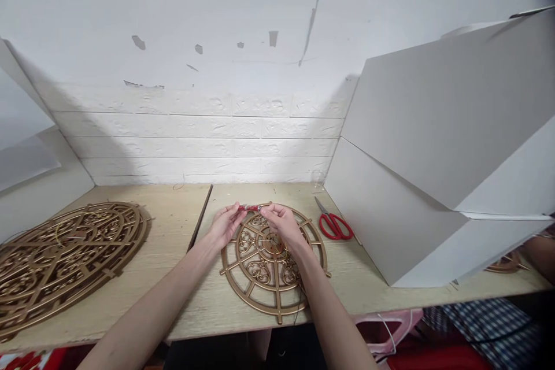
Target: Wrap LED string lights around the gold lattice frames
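Note:
A small red stick-like piece with pale, shiny bands [250,208] is stretched level between my hands; I cannot make out its exact kind. My left hand [226,222] pinches its left end, and my right hand [278,221] pinches the right end. Beneath them, a round gold openwork frame [278,295] with scroll ornaments and spokes lies flat on the table, partly hidden by my right forearm. A thin dark thread [298,306] hangs over its near edge. Red-handled scissors [335,225] lie right of the frame, blades pointing away and left.
Several similar gold frames [117,248] are stacked on the left of the wooden table [195,315]. A dark strip [200,217] lies between stack and frame. White boards [399,196] stand at the right, and a white brick-pattern wall [208,127] closes the back.

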### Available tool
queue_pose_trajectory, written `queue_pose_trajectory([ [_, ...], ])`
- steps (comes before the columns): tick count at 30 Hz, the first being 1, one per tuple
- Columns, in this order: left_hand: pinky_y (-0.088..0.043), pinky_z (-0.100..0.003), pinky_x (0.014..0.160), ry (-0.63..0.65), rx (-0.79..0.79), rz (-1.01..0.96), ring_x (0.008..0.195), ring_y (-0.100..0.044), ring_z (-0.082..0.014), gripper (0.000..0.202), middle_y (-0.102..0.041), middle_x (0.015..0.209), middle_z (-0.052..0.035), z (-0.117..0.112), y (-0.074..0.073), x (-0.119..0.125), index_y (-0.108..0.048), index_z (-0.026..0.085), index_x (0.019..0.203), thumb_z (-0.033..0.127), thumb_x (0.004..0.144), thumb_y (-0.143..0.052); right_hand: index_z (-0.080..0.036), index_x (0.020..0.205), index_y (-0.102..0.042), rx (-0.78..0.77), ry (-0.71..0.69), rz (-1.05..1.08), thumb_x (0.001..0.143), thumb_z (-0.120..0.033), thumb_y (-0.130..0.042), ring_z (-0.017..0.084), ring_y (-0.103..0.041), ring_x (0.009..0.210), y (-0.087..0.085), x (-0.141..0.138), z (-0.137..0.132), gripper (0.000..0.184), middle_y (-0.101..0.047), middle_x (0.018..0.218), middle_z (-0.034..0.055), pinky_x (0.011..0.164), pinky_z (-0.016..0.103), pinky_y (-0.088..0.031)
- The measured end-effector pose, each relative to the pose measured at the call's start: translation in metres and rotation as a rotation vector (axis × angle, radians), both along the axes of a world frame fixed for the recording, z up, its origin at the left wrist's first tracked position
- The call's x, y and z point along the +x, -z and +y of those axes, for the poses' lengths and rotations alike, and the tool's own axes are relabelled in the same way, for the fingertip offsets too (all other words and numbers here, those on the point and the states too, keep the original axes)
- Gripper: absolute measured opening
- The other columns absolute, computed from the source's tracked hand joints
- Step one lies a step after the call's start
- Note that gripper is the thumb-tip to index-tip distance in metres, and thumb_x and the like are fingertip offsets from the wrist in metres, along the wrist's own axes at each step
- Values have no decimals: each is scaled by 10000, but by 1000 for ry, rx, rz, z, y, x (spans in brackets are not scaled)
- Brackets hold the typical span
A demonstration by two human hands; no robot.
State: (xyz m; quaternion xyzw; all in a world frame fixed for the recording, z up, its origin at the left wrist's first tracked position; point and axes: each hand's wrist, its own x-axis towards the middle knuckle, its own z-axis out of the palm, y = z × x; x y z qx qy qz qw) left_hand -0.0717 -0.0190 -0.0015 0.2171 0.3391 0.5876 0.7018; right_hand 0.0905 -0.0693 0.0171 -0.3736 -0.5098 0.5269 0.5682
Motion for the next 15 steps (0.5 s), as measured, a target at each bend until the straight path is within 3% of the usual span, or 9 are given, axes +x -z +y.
queue_pose_trajectory([
  [8,-568,-209,700,8,27,-7,647,-660,-107,169,-668,687,-65,-3,0,3,-596,96,666,-11,792,-557,-166,681,-569,-7,1,3,688,-448,-724,41,-194,390,2,0,2,322,-328,457,-93,369,201,-136],
  [15,-556,-183,654,41,75,27,597,-638,-90,216,-654,645,-54,-5,-3,4,-608,86,628,-18,802,-534,-177,875,-623,12,-100,143,689,-351,-734,59,-404,430,2,0,1,278,-593,627,-26,387,177,-353],
])
